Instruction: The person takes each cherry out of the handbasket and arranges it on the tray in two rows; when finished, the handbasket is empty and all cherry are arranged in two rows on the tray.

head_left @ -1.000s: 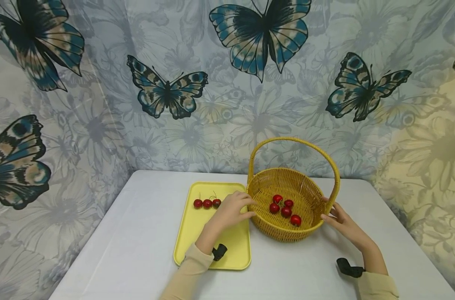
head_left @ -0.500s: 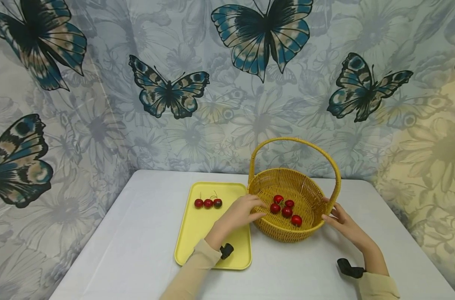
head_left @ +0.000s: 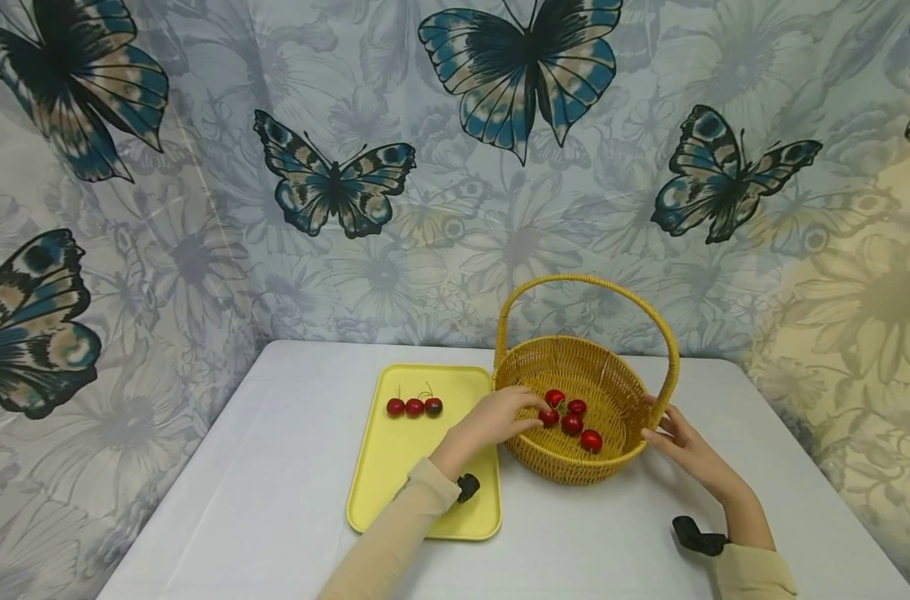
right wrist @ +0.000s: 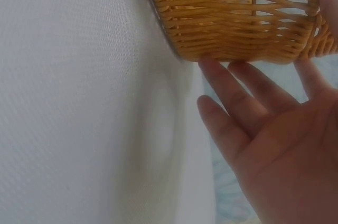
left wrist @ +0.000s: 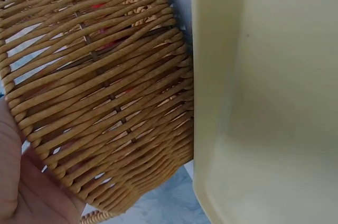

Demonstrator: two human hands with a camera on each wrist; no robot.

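A yellow wicker basket [head_left: 567, 467] with a tall arched handle stands right of centre in the head view, with several red cherries [head_left: 572, 424] inside. My left hand [head_left: 492, 421] reaches over its left rim; fingertips and thumb are apart, right at the leftmost cherry [head_left: 549, 418]. In the left wrist view the weave hides most of that hand's fingers. On the basket's right side, by the handle's foot, my right hand [head_left: 691, 454] holds the rim. The right wrist view has its fingers [right wrist: 227, 89] stretched along the outer wall, thumb up at the rim.
A yellow tray [head_left: 380, 492] lies left of the basket, close to its wall, under my left forearm. Three cherries [head_left: 414, 407] sit in a row toward its far end. The white table [head_left: 237, 483] ends at a butterfly-patterned cloth backdrop [head_left: 470, 283].
My left hand has moved right, from the basket's left rim in over the inside, up to the cherries. The right hand and basket have stayed put.
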